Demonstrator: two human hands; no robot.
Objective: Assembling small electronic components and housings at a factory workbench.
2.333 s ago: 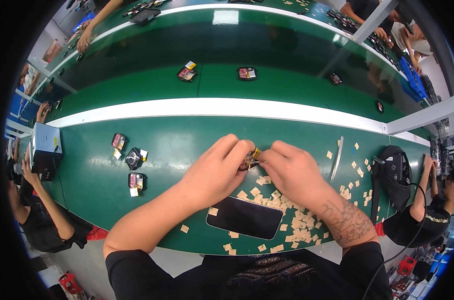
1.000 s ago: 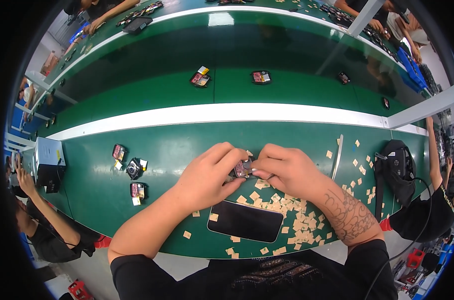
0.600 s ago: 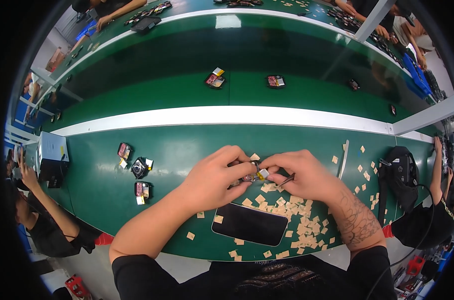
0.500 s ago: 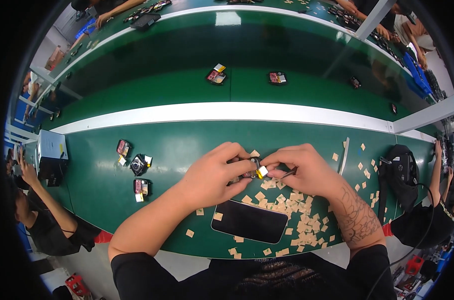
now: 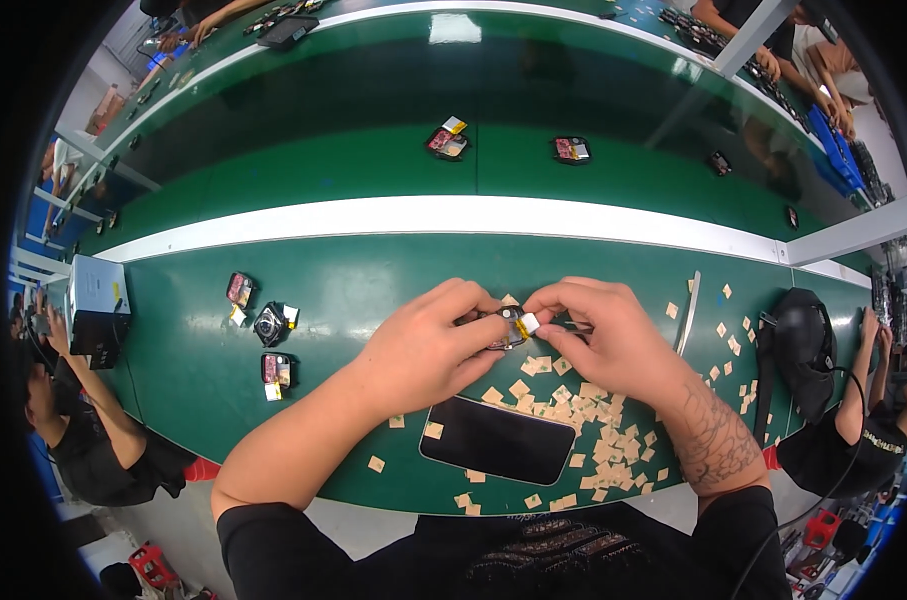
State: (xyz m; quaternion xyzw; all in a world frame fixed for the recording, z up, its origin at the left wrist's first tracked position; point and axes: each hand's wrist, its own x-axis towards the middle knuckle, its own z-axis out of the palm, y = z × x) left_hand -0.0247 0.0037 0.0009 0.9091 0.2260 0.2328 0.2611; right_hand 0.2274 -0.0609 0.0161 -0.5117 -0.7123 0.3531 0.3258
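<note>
The left hand point(image 5: 433, 338) has its fingers clamped on a small open black device point(image 5: 509, 314) over the desk point(image 5: 353, 290), the centre of this clock face. A yellow-and-white piece point(image 5: 529, 323) juts from it toward three o'clock, where the fingers of the right hand point(image 5: 608, 335) are closed on a slim dark tool point(image 5: 577, 329); whether they also pinch the piece, I cannot tell. A black phone point(image 5: 498, 442) lies at six, scattered tan squares point(image 5: 613, 450) at five, a metal strip point(image 5: 689, 312) and black bag point(image 5: 805, 345) near three, and three similar devices point(image 5: 271, 323) at nine.
</note>
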